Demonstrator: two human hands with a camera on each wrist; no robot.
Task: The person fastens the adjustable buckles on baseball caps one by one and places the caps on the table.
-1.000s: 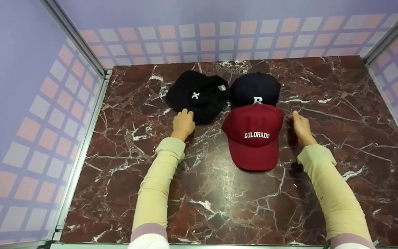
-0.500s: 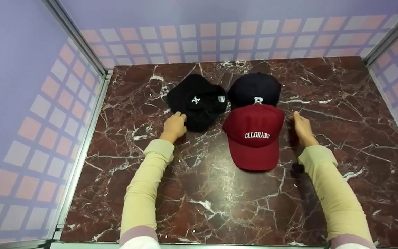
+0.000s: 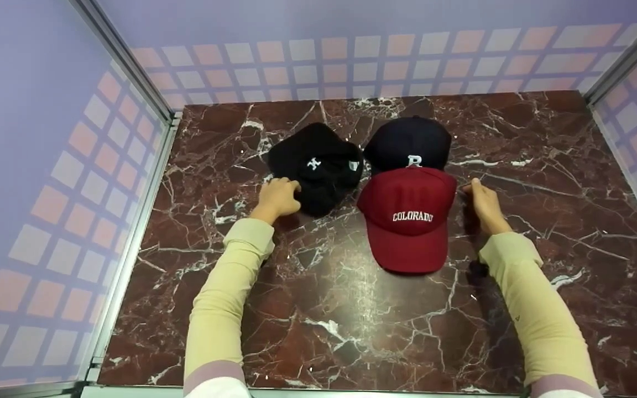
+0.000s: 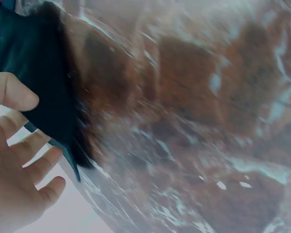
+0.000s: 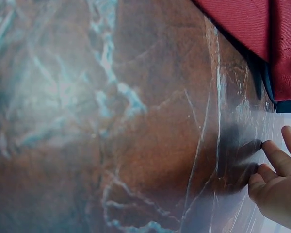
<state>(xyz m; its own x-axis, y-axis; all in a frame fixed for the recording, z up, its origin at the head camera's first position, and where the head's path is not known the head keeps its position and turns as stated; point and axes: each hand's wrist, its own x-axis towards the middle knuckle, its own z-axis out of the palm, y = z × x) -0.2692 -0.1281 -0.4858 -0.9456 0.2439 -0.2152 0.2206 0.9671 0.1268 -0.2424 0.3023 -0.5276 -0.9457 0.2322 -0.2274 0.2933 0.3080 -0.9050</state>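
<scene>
A black cap [image 3: 318, 166] with a white emblem lies tilted on the marble table, a small white tag showing at its right side. My left hand [image 3: 278, 198] holds its left edge; in the left wrist view the thumb [image 4: 22, 97] lies over the dark cloth and the fingers [image 4: 31, 148] reach behind the edge. To the right, a red cap [image 3: 411, 218] lettered COLORADO overlaps the front of a navy cap [image 3: 407, 143] with a white letter. Just right of the red cap, my right hand [image 3: 485, 205] stays apart from it, fingers loosely bent near the tabletop.
The dark red marble table [image 3: 307, 331] has white veins and a shiny surface. Purple panels with pink and white squares stand at the back [image 3: 318, 61], left [image 3: 64, 221] and right, framed by metal rails [image 3: 125, 237].
My left hand has moved left and a little nearer, bringing the black cap toward me and turning it. The red cap, the navy cap and my right hand have stayed in place.
</scene>
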